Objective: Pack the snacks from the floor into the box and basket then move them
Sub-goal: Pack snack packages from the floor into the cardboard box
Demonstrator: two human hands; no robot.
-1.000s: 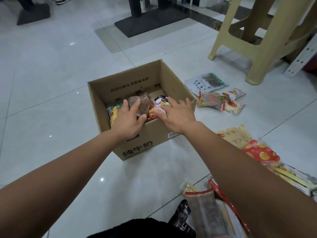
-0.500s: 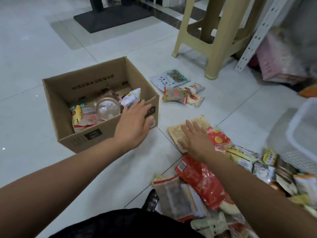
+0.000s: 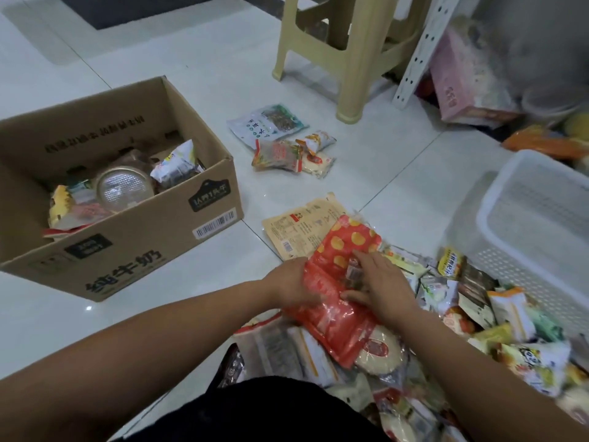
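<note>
A cardboard box (image 3: 153, 237) stands open on the floor at the left, with several snack packs and a round clear lid inside. A white plastic basket (image 3: 529, 218) sits at the right. Between them lies a pile of snack packs (image 3: 497, 317). On top of the pile is a red bag with yellow circles (image 3: 338, 317). My left hand (image 3: 291, 282) grips its left edge, fingers tucked under it. My right hand (image 3: 379, 282) rests on the bag's top with a small dark packet under the fingers. A tan flat pack (image 3: 302, 224) lies just beyond.
Three or so loose packs (image 3: 280, 135) lie on the tiles behind the box. A beige plastic stool (image 3: 347, 59) stands at the back, a white perforated rack post (image 3: 420, 49) and a pink box (image 3: 462, 78) to its right. Bare tiles lie left of the box.
Both hands left the box and came to the pile on the right. The left hand took hold of the red bag's edge; the right hand settled on top of it. The view swung right.
</note>
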